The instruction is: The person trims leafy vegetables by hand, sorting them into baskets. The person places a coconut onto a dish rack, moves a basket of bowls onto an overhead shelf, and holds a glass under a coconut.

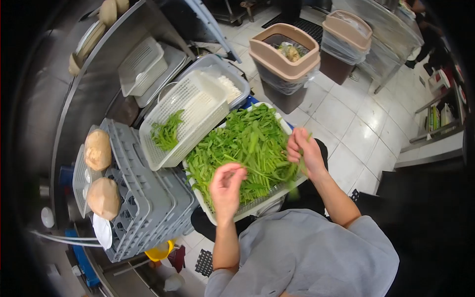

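Over the white basket (271,198), the left hand (227,188) is pinching a green stem (257,173). The right hand (304,149) is gripping leafy greens (292,174) (some are hanging down).

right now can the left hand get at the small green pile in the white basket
Likely yes: the left hand is close, and the white basket is open above the small green pile.

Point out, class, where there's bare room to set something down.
Bare: floor tiles between the bins and right hand; the far end of the white basket, past a leaf bunch. Crowded: the heaped tray beneath the left hand.
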`<action>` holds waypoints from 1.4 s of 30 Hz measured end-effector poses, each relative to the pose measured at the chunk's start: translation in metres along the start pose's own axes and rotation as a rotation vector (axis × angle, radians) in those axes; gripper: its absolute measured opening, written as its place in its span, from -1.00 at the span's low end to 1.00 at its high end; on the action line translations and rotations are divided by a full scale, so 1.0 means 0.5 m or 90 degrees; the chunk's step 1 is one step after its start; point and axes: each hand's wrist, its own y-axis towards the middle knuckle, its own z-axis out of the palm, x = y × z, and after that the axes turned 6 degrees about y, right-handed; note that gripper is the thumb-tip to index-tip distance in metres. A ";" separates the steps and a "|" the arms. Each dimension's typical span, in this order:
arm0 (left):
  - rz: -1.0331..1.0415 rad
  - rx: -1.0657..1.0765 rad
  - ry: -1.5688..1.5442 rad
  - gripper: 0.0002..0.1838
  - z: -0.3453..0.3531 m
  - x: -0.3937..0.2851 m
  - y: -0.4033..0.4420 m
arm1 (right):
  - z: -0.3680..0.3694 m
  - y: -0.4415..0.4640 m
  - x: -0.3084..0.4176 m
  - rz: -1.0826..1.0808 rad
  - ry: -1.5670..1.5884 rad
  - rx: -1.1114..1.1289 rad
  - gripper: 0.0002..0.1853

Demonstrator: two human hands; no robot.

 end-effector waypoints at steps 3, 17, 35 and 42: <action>-0.098 0.037 -0.038 -0.83 0.031 0.044 -0.044 | 0.060 -0.060 -0.031 0.075 -0.250 -0.065 -0.83; 0.066 -0.005 0.422 -0.83 -0.061 0.088 -0.030 | 0.155 -0.058 0.119 -0.617 -0.743 0.021 -0.90; 0.058 0.334 0.809 -0.78 -0.149 0.037 0.124 | 0.029 0.028 0.008 -0.201 -0.962 0.068 -0.70; 0.055 0.313 0.574 -0.77 -0.137 -0.037 0.116 | 0.037 0.061 -0.082 -0.054 -1.009 0.300 -0.62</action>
